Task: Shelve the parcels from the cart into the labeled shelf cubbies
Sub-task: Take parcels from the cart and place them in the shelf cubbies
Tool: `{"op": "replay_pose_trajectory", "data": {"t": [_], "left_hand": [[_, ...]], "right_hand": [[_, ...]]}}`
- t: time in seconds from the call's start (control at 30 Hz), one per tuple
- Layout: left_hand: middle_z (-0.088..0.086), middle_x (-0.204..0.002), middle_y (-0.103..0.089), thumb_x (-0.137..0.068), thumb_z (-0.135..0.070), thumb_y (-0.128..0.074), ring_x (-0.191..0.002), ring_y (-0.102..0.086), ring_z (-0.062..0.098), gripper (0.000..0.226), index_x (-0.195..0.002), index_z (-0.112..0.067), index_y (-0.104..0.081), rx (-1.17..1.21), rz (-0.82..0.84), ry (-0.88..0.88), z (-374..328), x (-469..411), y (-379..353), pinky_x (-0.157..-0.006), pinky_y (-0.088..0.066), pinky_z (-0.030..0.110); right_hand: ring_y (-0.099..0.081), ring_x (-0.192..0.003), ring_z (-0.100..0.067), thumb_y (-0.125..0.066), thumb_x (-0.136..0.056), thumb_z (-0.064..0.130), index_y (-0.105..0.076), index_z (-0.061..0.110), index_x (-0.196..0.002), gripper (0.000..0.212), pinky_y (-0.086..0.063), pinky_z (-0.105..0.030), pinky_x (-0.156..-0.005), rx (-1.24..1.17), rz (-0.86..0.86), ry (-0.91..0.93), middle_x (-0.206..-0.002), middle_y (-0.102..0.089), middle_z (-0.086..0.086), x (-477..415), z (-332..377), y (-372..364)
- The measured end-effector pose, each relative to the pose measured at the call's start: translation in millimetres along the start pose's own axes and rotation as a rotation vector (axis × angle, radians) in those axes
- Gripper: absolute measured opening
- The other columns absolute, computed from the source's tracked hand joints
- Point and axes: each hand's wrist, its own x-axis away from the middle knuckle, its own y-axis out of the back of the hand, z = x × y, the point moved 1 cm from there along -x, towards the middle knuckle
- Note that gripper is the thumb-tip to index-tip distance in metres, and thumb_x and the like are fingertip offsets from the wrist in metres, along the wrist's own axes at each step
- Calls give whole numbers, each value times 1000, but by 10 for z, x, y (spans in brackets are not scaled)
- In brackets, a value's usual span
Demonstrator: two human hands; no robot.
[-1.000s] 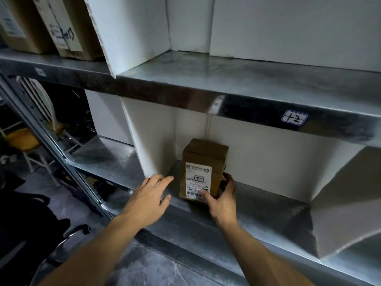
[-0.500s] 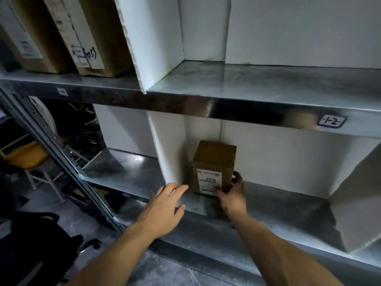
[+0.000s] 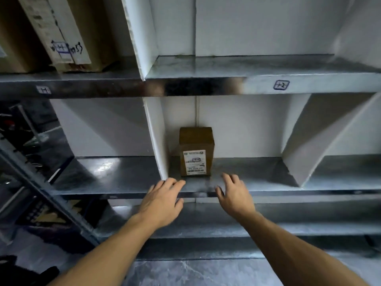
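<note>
Brown cardboard parcels point(image 3: 68, 32) already stand above and left of the white divider point(image 3: 156, 139); just right of it a small labelled parcel point(image 3: 195, 153) sits shelved. The left hand point(image 3: 162, 200) and right hand point(image 3: 235, 195) hover before it, fingers spread, empty; the cart is unseen.

Just ahead of the right hand point(image 3: 235, 198), whose fingertips point(image 3: 227, 178) are smeared by blur, the label point(image 3: 194, 164) on the parcel point(image 3: 195, 139) carries print too small to read. Up and left of the left hand point(image 3: 162, 201), the shelf-edge tag point(image 3: 43, 89) is blurred beyond reading. The cardboard boxes point(image 3: 97, 27) above it are cut off by the top edge, and the dark clutter point(image 3: 26, 139) beyond the shelf frame cannot be identified. Both forearms point(image 3: 107, 254) run out at the bottom edge.
</note>
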Motion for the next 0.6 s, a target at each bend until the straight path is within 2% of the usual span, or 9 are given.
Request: {"op": "replay_pose_trajectory", "data": {"t": [0.1,0.2,0.4,0.6], "left_hand": [[-6,-142,-38,-95,-44,-41,-126,-38,19,57,-149,-31,-25,-32,7,-88,-211,-90,-1,-106,-33,38],[-6,-142,-39,-95,-45,-41,-127,-38,21,58,-148,-32,-23,-38,5,-165,-524,-201,12,-106,-32,40],[-5,-138,-43,-94,-46,-42,-125,-40,20,53,-144,-33,-30,-63,-19,-375,-1420,-393,-13,-107,-30,39],[-4,-132,-46,-92,-47,-43,-122,-42,21,49,-137,-30,-39,-44,-13,-602,-2686,-445,-147,-105,-30,37]], "right_hand": [[-51,-121,-28,-43,-99,50,-46,22,-136,46,-46,-43,-97,197,-34,62,-136,-51,-5,233,-109,309],[-52,-118,-30,-43,-98,49,-52,21,-127,41,-44,-42,-93,312,-100,42,-130,-55,-4,496,-285,611],[-55,-114,-31,-41,-97,49,-53,20,-122,40,-43,-40,-92,463,-143,-113,-123,-57,-5,1118,-874,1171],[-56,-114,-30,-38,-96,54,-51,22,-118,41,-41,-41,-94,518,-157,-364,-119,-58,-4,1919,-1704,1694]]}}
